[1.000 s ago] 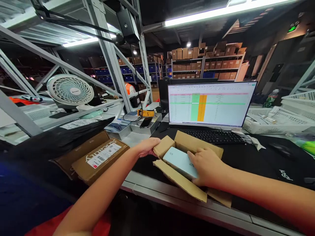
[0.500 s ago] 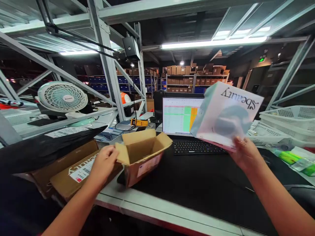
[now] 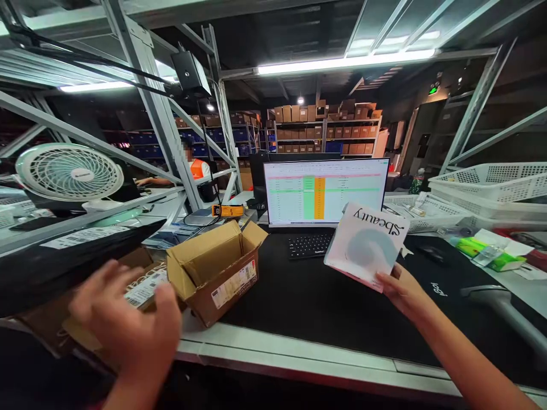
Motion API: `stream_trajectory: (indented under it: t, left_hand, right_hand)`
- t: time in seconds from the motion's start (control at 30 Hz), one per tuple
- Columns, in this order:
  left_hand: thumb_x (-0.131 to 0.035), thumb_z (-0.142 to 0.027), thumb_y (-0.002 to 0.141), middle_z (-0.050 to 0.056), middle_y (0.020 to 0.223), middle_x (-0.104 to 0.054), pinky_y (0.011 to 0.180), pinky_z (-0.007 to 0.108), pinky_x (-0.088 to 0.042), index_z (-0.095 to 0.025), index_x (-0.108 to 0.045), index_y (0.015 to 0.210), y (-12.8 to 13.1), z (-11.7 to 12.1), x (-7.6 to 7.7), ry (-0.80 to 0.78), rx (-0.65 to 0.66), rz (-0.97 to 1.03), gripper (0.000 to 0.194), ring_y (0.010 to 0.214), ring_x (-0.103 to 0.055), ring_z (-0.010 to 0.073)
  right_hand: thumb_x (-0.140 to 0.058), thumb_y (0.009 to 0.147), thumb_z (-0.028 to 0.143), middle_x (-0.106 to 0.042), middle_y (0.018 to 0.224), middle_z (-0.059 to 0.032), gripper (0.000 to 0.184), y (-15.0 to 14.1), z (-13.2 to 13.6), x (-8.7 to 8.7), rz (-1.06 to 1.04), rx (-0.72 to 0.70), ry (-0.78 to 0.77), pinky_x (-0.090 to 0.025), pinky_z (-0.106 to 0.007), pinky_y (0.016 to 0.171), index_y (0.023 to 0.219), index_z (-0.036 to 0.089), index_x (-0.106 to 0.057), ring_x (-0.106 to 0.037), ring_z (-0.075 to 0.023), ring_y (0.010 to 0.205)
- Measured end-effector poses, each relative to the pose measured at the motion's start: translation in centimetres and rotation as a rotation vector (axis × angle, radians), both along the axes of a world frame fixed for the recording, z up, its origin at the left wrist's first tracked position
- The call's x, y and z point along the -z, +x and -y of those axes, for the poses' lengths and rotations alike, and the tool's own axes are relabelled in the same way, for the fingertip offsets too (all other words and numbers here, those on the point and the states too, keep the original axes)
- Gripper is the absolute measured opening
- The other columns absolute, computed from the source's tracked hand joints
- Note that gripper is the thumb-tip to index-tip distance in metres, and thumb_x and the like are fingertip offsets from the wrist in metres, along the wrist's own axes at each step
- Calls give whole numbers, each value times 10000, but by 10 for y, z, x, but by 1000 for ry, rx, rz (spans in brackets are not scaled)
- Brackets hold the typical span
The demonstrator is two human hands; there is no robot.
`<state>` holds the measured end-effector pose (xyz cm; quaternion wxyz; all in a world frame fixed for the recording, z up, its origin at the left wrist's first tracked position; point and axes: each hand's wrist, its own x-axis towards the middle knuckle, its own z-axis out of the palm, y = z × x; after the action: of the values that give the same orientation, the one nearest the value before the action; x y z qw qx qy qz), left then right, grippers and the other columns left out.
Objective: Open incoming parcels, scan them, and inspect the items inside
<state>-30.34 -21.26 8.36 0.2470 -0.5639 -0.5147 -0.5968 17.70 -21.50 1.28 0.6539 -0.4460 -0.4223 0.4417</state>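
My right hand (image 3: pixel 399 287) grips the lower right corner of a white product box (image 3: pixel 370 245) lettered "Sbeauty", holding it above the black desk mat (image 3: pixel 290 307). The lettering appears upside down. To its left, an open cardboard box (image 3: pixel 217 279) stands on the mat near the desk's front edge, flaps up, a shipping label on its side. My left hand (image 3: pixel 132 319), somewhat blurred, is raised with fingers spread and holds nothing. Behind it lie a labelled brown carton (image 3: pixel 149 287), partly hidden, and a black plastic parcel (image 3: pixel 77 256).
A monitor (image 3: pixel 325 191) and keyboard (image 3: pixel 307 246) stand at the back. A barcode scanner (image 3: pixel 499 304) and mouse (image 3: pixel 433 253) lie right. White baskets (image 3: pixel 491 182) are stacked far right. A fan (image 3: pixel 70 173) stands left; a person in an orange vest (image 3: pixel 197 168) is beyond the frame post.
My left hand has let go of the cardboard box's flap and moved left, opening. My right hand has lowered the white box, which looks smaller. The view has shifted right.
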Motion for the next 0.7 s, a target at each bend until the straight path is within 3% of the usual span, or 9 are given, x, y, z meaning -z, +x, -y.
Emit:
stream_trajectory:
  t: [0.07,0.13,0.23,0.33,0.4,0.5,0.57,0.63,0.7]
  left_hand:
    - [-685,-247,793,23,1151,-625,1112,481,-412,-244,-602,1010,42,23,23,130,285,-244,232,1128,-601,275]
    - [-638,-318,873,75,1274,-607,1041,451,-469,-268,-576,1222,89,33,55,-293,756,-254,358,1158,-609,277]
    - [-712,-692,762,175,1431,-496,1047,543,-444,-292,-331,1467,156,26,103,-886,1336,220,896,1156,-629,329]
    - [-832,-792,485,201,1463,-442,1033,560,-438,-307,-300,1443,209,15,129,-1102,1681,790,1199,1172,-624,374]
    - [-861,-715,547,161,1416,-494,1002,525,-468,-307,-372,1368,232,14,132,-1063,1693,1101,1039,1174,-623,351]
    - [-813,-562,725,126,1283,-592,922,471,-526,-254,-467,1216,249,12,126,-1039,1433,1349,675,1116,-639,301]
    - [-818,-498,726,113,1227,-622,890,444,-543,-241,-479,1183,250,5,122,-1029,1257,1352,624,1099,-636,286]
    - [-848,-453,688,88,1188,-640,904,411,-537,-247,-471,1206,244,-5,121,-921,1164,1263,673,1094,-633,263]
    - [-869,-424,656,64,1151,-653,930,383,-525,-251,-459,1239,235,-17,121,-788,1150,1146,733,1074,-640,241]
  right_hand:
    - [-922,609,431,-649,1249,-115,760,5,4,13,252,197,147,-585,-432,915,1247,219,-567,-638,-309,1125]
    - [-878,686,370,-630,1262,-107,689,8,12,23,618,456,367,-562,-477,945,1283,244,-557,-625,-314,1143]
    - [-775,797,138,-633,1232,-84,540,1,33,37,1177,786,753,-477,-460,1054,1290,271,-597,-602,-273,1186]
    - [-694,839,11,-674,1142,-69,465,-17,59,52,1568,884,929,-362,-437,1147,1236,252,-670,-631,-215,1102]
    - [-623,902,27,-697,1120,-44,375,-35,74,63,1724,849,978,-266,-428,1204,1188,251,-712,-629,-178,1042]
    - [-466,980,42,-703,1162,9,397,-59,88,78,1795,691,978,-170,-362,1238,1189,268,-716,-607,-135,1052]
    - [-427,1010,97,-678,1232,6,374,-57,89,82,1714,523,923,-247,-331,1202,1223,264,-685,-592,-146,1137]
    - [-487,1013,219,-637,1299,-51,294,-24,89,79,1633,452,810,-382,-364,1109,1266,240,-635,-572,-211,1214]
    - [-585,964,341,-600,1318,-139,383,40,91,74,1645,589,608,-462,-458,1009,1320,199,-576,-569,-310,1215]
